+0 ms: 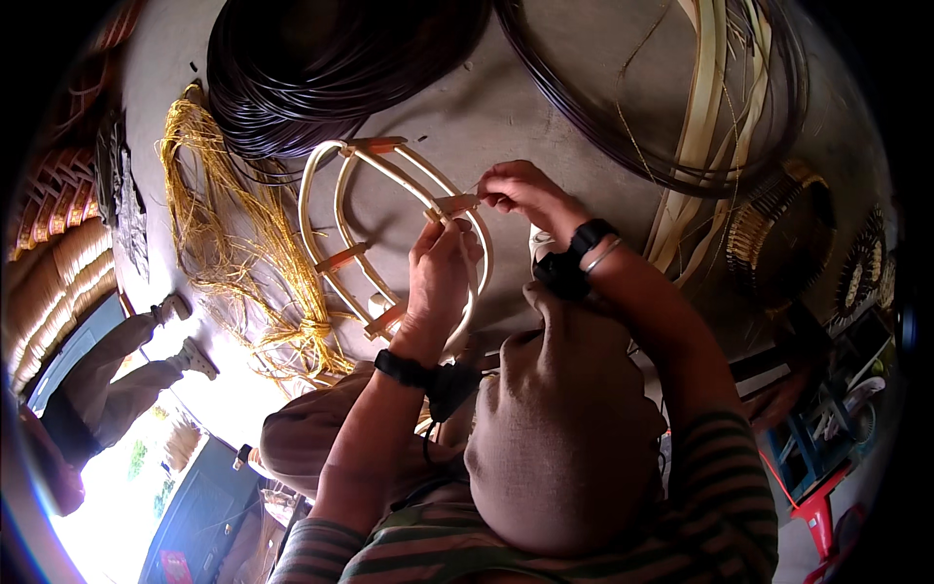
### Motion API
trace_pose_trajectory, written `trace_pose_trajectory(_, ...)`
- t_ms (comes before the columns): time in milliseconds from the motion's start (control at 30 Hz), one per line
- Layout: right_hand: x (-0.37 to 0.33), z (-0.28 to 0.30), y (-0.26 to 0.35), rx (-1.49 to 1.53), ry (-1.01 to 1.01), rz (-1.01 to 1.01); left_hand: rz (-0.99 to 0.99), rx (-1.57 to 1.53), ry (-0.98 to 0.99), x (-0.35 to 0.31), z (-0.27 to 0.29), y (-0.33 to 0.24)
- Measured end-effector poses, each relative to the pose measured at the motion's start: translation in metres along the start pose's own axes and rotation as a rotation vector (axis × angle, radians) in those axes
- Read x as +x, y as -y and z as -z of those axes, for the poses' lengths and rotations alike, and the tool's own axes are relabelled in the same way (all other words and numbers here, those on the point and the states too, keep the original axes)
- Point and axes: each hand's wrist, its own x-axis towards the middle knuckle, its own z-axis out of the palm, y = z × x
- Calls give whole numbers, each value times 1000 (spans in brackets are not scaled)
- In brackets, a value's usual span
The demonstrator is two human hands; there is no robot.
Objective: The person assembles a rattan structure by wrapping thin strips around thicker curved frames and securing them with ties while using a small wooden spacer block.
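Note:
My left hand (440,273) is closed round a pale frame (305,206) made of two bent cane hoops, gripping it near its right side. Short orange-brown slats (342,257) bridge the two hoops, and the frame stands tilted on the floor in front of me. Just right of one slat (457,204) on the frame, my right hand (523,198) has its thumb and fingers pinched together. Whatever thin thing may be between those fingers is too small to make out. Dark bands circle both my wrists.
Golden strands (199,185) lie in a tied bundle left of the frame. Dark coils (292,88) sit at the far side, with long pale strips (702,97) at the far right. A round woven piece (778,234) lies right. Another person's legs (122,365) extend in from the left.

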Motion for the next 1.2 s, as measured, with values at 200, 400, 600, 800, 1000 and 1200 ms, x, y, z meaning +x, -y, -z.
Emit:
trace_pose_trajectory(200,-11,-12,22,-243,43,40,-4,-49,-19,10,-4,12)
trace_pose_trajectory(400,-1,-19,9,-568,-133,63,-46,18,-92,32,-8,41)
trace_pose_trajectory(600,-2,-2,5,-601,-77,-76,-21,91,-69,37,-3,57)
trace_pose_trajectory(800,-3,20,-5,-438,118,-64,-14,99,-59,43,5,71)
trace_pose_trajectory(1000,-1,33,-28,-199,-31,-142,-11,108,-16,41,3,72)
trace_pose_trajectory(1200,-5,16,-12,-266,-66,-235,34,175,-102,41,14,81)
